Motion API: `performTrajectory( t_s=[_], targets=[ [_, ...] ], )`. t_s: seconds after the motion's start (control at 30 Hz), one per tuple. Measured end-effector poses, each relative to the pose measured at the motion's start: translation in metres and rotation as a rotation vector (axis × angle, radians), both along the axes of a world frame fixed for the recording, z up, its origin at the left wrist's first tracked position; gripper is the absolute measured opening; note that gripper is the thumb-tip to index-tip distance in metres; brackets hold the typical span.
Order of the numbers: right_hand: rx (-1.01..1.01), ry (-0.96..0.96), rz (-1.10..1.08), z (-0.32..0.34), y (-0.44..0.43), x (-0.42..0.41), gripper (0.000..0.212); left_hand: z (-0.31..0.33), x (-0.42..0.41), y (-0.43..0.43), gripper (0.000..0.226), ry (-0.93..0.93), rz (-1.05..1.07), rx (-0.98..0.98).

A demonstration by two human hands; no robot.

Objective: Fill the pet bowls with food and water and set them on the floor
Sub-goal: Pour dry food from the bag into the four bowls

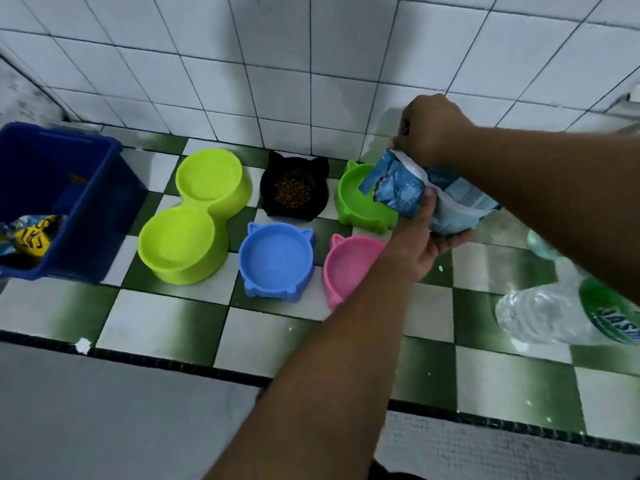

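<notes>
Left forearm rises from the bottom edge, and the left hand (424,237) cups a blue-and-white food pouch (398,192) from beneath, thumb curled over its crinkled side. Right hand (429,129) pinches the pouch's torn top edge. The pouch is tilted, its mouth hanging over the rim of a green cat-eared bowl (353,202), which stands near the white tiled wall (277,64) at the right of the group. Just left of it sits a black eared bowl (270,178) holding brown kibble (292,194). In front are a pink bowl (346,268) (half hidden by the wrist) and a blue bowl (277,258), both smooth moulded plastic. A lime double bowl (194,216) lies diagonally further left. All rest on glossy green-and-white checkered tiles (166,323), with bare tile between them and the black front edge (173,356). A dark blue tub (104,209) closes the left side, and a clear water bottle (540,317) lies on its side at right.
</notes>
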State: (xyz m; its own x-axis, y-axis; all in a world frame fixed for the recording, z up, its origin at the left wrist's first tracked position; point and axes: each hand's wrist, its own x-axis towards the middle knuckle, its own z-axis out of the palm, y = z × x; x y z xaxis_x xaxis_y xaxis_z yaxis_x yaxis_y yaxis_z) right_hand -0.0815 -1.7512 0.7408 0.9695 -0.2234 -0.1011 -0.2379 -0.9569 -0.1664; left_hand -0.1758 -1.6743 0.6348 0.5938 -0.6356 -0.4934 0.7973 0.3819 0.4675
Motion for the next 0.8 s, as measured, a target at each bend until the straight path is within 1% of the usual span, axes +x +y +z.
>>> performTrajectory(
  t_s=[0.07, 0.2, 0.33, 0.4, 0.53, 0.8],
  targets=[
    [0.003, 0.026, 0.002, -0.007, -0.001, 0.003, 0.040, -0.004, 0.002, -0.003, 0.060, -0.005, -0.010, 0.014],
    [0.005, 0.060, 0.004, -0.014, -0.004, 0.011, 0.040, -0.005, 0.004, -0.012, 0.074, 0.006, 0.007, 0.066],
    [-0.018, 0.057, 0.025, -0.016, -0.003, 0.015, 0.044, -0.008, 0.004, -0.015, 0.072, 0.018, 0.045, 0.024],
    [-0.018, 0.059, 0.030, -0.017, -0.004, 0.014, 0.040, -0.010, 0.005, -0.014, 0.073, 0.024, 0.036, 0.011],
    [-0.008, 0.046, -0.011, -0.019, -0.006, 0.014, 0.037, -0.008, 0.006, -0.014, 0.076, 0.029, 0.000, 0.044],
    [-0.016, 0.044, -0.043, -0.016, -0.002, 0.017, 0.028, -0.008, 0.015, -0.020, 0.079, 0.067, 0.001, 0.027]
  ],
)
